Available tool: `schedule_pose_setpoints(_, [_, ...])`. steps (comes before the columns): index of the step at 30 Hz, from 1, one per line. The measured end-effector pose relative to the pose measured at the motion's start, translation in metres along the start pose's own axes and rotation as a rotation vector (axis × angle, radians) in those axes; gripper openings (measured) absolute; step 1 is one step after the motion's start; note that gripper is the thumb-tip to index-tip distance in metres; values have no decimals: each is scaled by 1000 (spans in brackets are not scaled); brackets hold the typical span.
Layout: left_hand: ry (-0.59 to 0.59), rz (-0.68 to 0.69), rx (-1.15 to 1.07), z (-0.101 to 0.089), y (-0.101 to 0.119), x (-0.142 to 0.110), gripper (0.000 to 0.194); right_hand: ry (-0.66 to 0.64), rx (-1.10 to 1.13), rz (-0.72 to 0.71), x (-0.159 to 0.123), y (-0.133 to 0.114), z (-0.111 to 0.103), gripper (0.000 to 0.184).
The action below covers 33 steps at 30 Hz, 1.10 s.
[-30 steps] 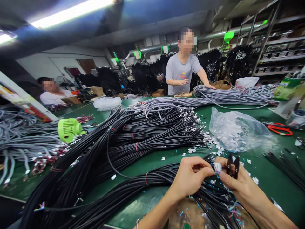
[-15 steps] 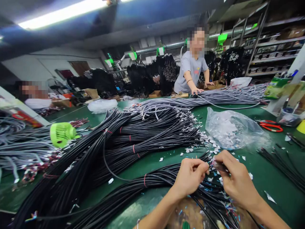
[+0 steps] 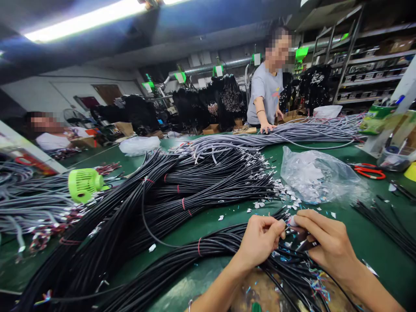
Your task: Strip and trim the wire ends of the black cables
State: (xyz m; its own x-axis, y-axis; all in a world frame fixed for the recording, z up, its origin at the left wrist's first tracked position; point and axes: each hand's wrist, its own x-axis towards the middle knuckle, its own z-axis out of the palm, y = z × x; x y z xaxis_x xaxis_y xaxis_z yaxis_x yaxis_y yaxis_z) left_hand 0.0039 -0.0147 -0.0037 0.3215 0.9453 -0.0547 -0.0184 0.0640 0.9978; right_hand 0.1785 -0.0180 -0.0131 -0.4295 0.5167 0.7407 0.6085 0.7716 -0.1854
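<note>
In the head view my left hand (image 3: pixel 261 240) is closed in a pinch on the end of a cable, much of it hidden by the fingers. My right hand (image 3: pixel 328 242) is closed just beside it, its fingertips close to the same end. A small metal tool (image 3: pixel 303 246) of a kind I cannot make out shows under the right fingers, and something whitish covers the index fingertip. Below both hands lie black cables (image 3: pixel 286 271) with stripped coloured wire ends (image 3: pixel 318 284). A bundle of black cables (image 3: pixel 169 255), tied with a red band, stretches leftward.
More tied black cables (image 3: pixel 208 186) and grey cables (image 3: pixel 227 141) cover the green table (image 3: pixel 191 219). A clear plastic bag (image 3: pixel 320 175) holds white scraps. Red-handled scissors (image 3: pixel 368 171) lie right; a green fan (image 3: pixel 85 184) stands left. A co-worker (image 3: pixel 266 93) stands across the table.
My right hand has turned slightly, its fingers stretching further over the tool. My left hand has hardly moved. The co-worker across the table has shifted right, with one hand drawn back from the cables.
</note>
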Motion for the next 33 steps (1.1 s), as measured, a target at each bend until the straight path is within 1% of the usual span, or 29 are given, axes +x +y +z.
schedule_pose_setpoints(4, [-8, -16, 39, -1, 1, 1, 48, -179, 169, 107, 4, -3, -1, 45])
schedule_pose_setpoints(6, [6, -16, 42, 0, -1, 2, 47, -204, 119, 155, 4, -4, 0, 41])
schedule_pose_setpoints(8, [25, -13, 39, 2, -5, 3, 46, -180, -16, 200, 3, -2, 0, 39])
schedule_pose_setpoints(9, [28, -11, 30, 2, -6, 3, 47, -147, -87, 222, 3, 0, 0, 39])
schedule_pose_setpoints(11, [20, -9, 3, 4, -7, 3, 48, -27, -219, 284, 3, 5, -5, 37])
schedule_pose_setpoints(13, [22, -9, -28, 4, -7, 2, 50, 168, -304, 379, 4, 9, -11, 28])
schedule_pose_setpoints(14, [25, -11, -42, 4, -6, 2, 50, 241, -291, 406, 5, 10, -13, 23])
schedule_pose_setpoints(15, [28, -14, -55, 3, -5, 2, 50, 227, -212, 377, 5, 10, -14, 21])
schedule_pose_setpoints(17, [27, -21, -78, 2, -4, 2, 51, 103, -75, 230, 5, 8, -11, 31])
schedule_pose_setpoints(19, [11, -27, -79, 2, -4, 2, 51, 1, -33, 64, 2, 6, -6, 45])
schedule_pose_setpoints(20, [3, -28, -69, 1, -4, 2, 52, -17, -40, 10, 1, 5, -4, 49])
schedule_pose_setpoints(21, [-3, -31, -58, 1, -4, 2, 52, -28, -43, -9, 0, 4, -2, 51])
schedule_pose_setpoints(23, [-17, -39, -37, -1, -2, 2, 52, -61, 20, 37, 1, 2, -1, 46])
schedule_pose_setpoints(27, [-80, -52, -20, -4, 4, 1, 50, -163, 364, 272, 11, -2, -4, 16])
schedule_pose_setpoints(29, [-94, -55, -25, -5, 4, 1, 49, -196, 461, 361, 13, -3, -3, 15])
schedule_pose_setpoints(30, [-84, -54, -26, -4, 4, 1, 49, -191, 447, 390, 13, -4, -2, 14])
schedule_pose_setpoints(33, [-14, -50, -15, 0, -1, 3, 51, -111, 257, 435, 10, -6, 3, 15])
